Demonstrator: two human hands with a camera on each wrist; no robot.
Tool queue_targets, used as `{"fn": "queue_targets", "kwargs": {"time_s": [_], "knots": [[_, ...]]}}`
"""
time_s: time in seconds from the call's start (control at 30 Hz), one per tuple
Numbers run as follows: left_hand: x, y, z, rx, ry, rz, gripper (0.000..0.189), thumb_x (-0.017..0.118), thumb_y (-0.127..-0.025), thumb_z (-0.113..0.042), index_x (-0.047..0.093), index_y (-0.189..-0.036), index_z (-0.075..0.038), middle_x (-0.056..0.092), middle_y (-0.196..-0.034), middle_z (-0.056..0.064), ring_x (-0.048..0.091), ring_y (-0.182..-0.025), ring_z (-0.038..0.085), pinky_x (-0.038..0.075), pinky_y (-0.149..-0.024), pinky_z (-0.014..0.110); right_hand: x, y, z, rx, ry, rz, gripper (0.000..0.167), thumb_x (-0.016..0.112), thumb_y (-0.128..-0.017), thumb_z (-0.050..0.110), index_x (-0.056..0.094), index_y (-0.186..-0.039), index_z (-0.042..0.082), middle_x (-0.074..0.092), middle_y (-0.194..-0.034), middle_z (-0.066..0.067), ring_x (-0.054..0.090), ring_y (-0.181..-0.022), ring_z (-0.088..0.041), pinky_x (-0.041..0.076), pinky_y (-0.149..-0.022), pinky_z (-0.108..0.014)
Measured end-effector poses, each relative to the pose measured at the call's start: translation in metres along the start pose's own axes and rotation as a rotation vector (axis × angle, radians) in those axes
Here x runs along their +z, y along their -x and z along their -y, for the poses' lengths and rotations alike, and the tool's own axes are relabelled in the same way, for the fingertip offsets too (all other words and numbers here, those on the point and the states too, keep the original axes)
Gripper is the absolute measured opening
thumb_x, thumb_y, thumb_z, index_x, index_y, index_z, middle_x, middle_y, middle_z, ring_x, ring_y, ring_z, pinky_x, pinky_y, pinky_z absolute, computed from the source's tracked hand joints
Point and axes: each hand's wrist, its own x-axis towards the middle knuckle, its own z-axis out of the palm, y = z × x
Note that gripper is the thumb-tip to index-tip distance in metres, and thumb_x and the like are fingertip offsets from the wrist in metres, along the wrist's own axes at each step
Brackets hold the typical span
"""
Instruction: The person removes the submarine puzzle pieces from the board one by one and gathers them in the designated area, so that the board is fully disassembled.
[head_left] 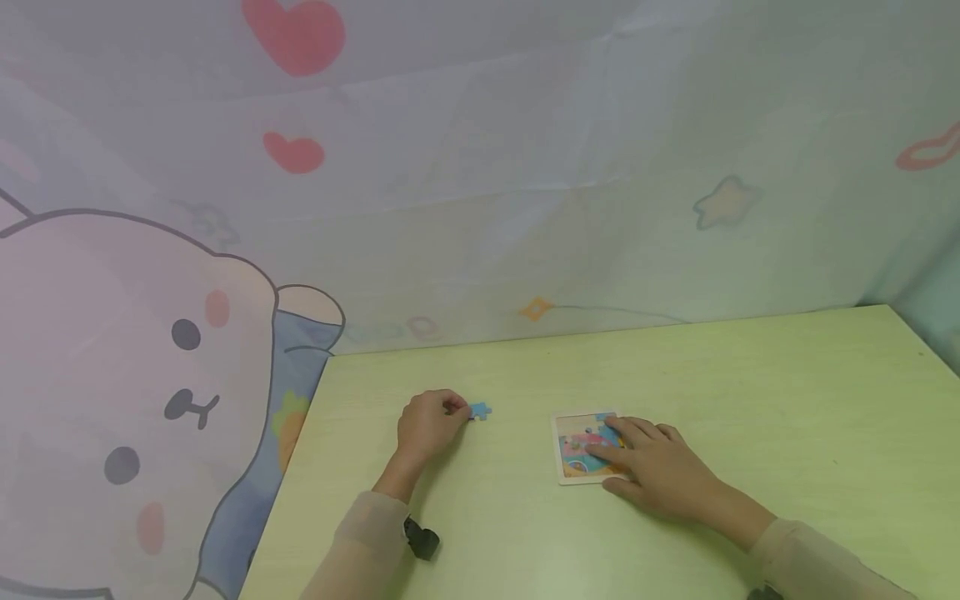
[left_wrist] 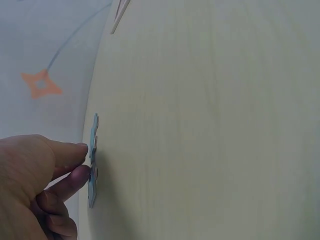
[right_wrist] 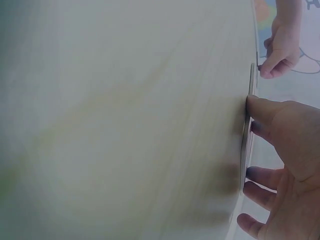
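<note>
My left hand [head_left: 431, 425] is low over the left part of the table, with thumb and index finger pinching a small blue jigsaw piece [head_left: 480, 411]. In the left wrist view the blue jigsaw piece [left_wrist: 93, 145] appears nearly edge-on at the fingertips of the left hand [left_wrist: 40, 175]. To the right lies a square jigsaw board [head_left: 557, 446] with a pale frame and a colourful picture, partly filled. Across its right side rests my right hand [head_left: 660, 475], fingers spread and fairly straight, thumb at the near edge. Those fingers cover part of the picture.
Everything lies on a pale yellow-green table [head_left: 787, 400]. Behind it hangs a light cloth [head_left: 487, 208] printed with hearts, a star and a large cartoon animal. A small black device [head_left: 422, 540] sits at the left wrist.
</note>
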Motion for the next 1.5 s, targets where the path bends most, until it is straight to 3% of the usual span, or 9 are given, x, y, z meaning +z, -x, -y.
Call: {"fn": "queue_targets", "kwargs": {"time_s": [0.27, 0.57, 0.8, 0.97, 1.13, 1.5], "knots": [[0.002, 0.002, -0.01, 0.043, 0.028, -0.038, 0.009, 0.078, -0.094, -0.025, 0.079, -0.091, -0.017, 0.071, -0.095, -0.002, 0.057, -0.063, 0.013, 0.046, -0.051, 0.03, -0.001, -0.001, 0.001, -0.003, 0.017, 0.004, 0.047, 0.07, -0.097, 0.047, 0.068, -0.14, 0.026, 0.055, -0.147, -0.019, 0.054, -0.132, -0.04, 0.048, -0.092, -0.064], [0.012, 0.002, -0.038, 0.135, 0.086, 0.037, 0.01, 0.073, -0.096, -0.027, 0.08, -0.095, -0.019, 0.072, -0.101, -0.004, 0.069, -0.094, 0.023, 0.056, -0.074, 0.041, -0.006, -0.001, 0.0, -0.004, 0.019, -0.001, 0.047, 0.071, -0.097, 0.045, 0.069, -0.139, 0.025, 0.057, -0.145, -0.018, 0.055, -0.13, -0.039, 0.047, -0.095, -0.063], [0.025, 0.002, -0.061, 0.203, 0.081, 0.093, 0.01, 0.074, -0.096, -0.025, 0.08, -0.097, -0.017, 0.071, -0.099, -0.007, 0.069, -0.097, 0.022, 0.056, -0.084, 0.044, -0.006, 0.001, -0.001, -0.014, 0.027, 0.013, 0.046, 0.07, -0.098, 0.043, 0.068, -0.14, 0.025, 0.057, -0.146, -0.015, 0.056, -0.129, -0.038, 0.046, -0.096, -0.062], [0.04, -0.002, -0.078, 0.256, 0.056, 0.122, 0.01, 0.075, -0.096, -0.027, 0.08, -0.098, -0.018, 0.07, -0.094, -0.011, 0.067, -0.091, 0.015, 0.055, -0.077, 0.034, -0.004, 0.005, 0.001, -0.022, 0.023, -0.003, 0.047, 0.072, -0.097, 0.039, 0.067, -0.141, 0.023, 0.058, -0.145, -0.013, 0.057, -0.128, -0.037, 0.045, -0.097, -0.061], [0.055, -0.003, -0.097, 0.261, 0.037, 0.167, 0.011, 0.075, -0.095, -0.03, 0.081, -0.099, -0.021, 0.068, -0.094, -0.014, 0.064, -0.085, 0.01, 0.051, -0.067, 0.027, -0.004, 0.009, 0.005, -0.021, 0.02, -0.007, 0.046, 0.071, -0.098, 0.038, 0.067, -0.141, 0.022, 0.06, -0.144, -0.011, 0.057, -0.128, -0.035, 0.046, -0.097, -0.059], [0.087, -0.005, -0.123, 0.358, 0.013, 0.234, 0.015, 0.072, -0.094, -0.03, 0.081, -0.102, -0.02, 0.071, -0.103, -0.009, 0.062, -0.083, 0.004, 0.051, -0.069, 0.022, -0.002, 0.014, 0.007, -0.054, 0.033, -0.024, 0.043, 0.074, -0.095, 0.036, 0.07, -0.136, 0.021, 0.063, -0.14, -0.009, 0.059, -0.126, -0.033, 0.047, -0.096, -0.058]]}}
